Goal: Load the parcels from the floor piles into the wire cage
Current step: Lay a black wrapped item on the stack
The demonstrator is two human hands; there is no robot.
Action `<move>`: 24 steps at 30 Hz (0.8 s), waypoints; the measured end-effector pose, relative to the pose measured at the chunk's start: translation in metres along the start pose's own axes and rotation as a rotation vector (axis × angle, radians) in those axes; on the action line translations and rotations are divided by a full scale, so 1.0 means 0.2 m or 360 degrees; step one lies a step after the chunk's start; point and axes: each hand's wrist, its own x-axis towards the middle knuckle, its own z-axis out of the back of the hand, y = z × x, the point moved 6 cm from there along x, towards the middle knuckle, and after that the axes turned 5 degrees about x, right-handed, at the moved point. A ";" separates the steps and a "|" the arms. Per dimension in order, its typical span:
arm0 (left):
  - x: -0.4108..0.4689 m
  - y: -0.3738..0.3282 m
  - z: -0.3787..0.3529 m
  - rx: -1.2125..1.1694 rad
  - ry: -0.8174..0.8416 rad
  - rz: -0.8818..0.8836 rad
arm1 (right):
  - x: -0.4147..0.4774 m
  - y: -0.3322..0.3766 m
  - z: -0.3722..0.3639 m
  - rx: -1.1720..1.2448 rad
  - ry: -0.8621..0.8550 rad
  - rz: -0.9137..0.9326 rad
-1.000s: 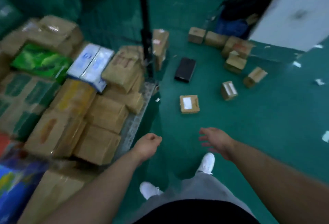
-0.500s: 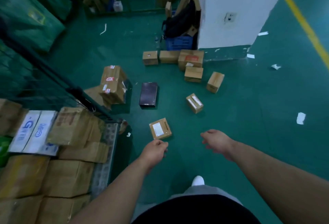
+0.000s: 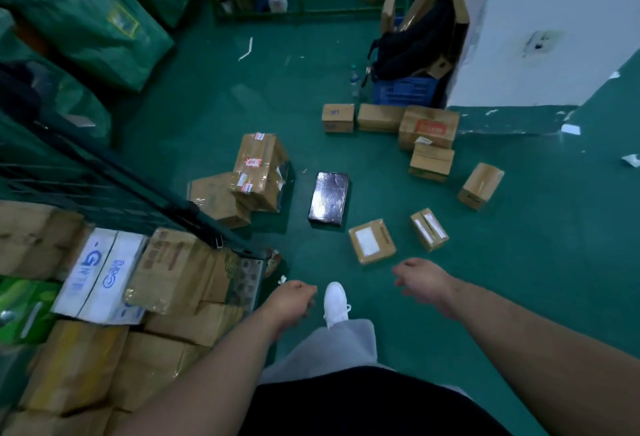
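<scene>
We note both forearms extended forward and downward over the green painted floor point(image 3: 536, 262), with neither hand touching any object.

Hand pose:
- The left hand point(image 3: 291, 300) hangs knuckles-up. Its fingers point(image 3: 308, 300) are loosely curled and hold nothing. It is near the front corner of the dark green wire cage point(image 3: 114, 176).
- The right hand point(image 3: 420, 280) is roughly level with the left and apart from it. Its fingers point(image 3: 403, 276) are relaxed, narrowly spread and empty.
- Between the hands we see a white shoe point(image 3: 335, 302) on the floor.

Parcels on the floor:
- A small brown cardboard parcel with a white label point(image 3: 371, 241) lies nearest, just ahead of the right hand.
- A small brown taped parcel point(image 3: 429, 229) lies beside it, to the right.
- A black glossy rectangular parcel point(image 3: 329, 198) lies flat further ahead.
- A pile of taped brown cardboard boxes point(image 3: 258, 172) stands just beside the cage.
- A loose group of brown boxes point(image 3: 427, 127) sits near the base of the white pillar point(image 3: 536, 37).

Cage contents: stacked brown cardboard boxes point(image 3: 79, 359) are packed closely, with a white carton with blue print point(image 3: 100, 273) on top.
</scene>
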 end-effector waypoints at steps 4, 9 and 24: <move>0.27 -0.22 0.28 0.0182 0.0050 -0.0015 | 0.18 0.29 -0.01 -0.0107 -0.0086 -0.0040; 0.59 -0.58 0.60 0.0259 0.0057 -0.0046 | 0.39 0.65 -0.02 -0.0163 -0.0125 -0.0007; 1.43 -1.00 0.79 -0.0360 0.0173 0.0382 | 1.51 1.29 0.07 -0.0399 0.0099 -0.0203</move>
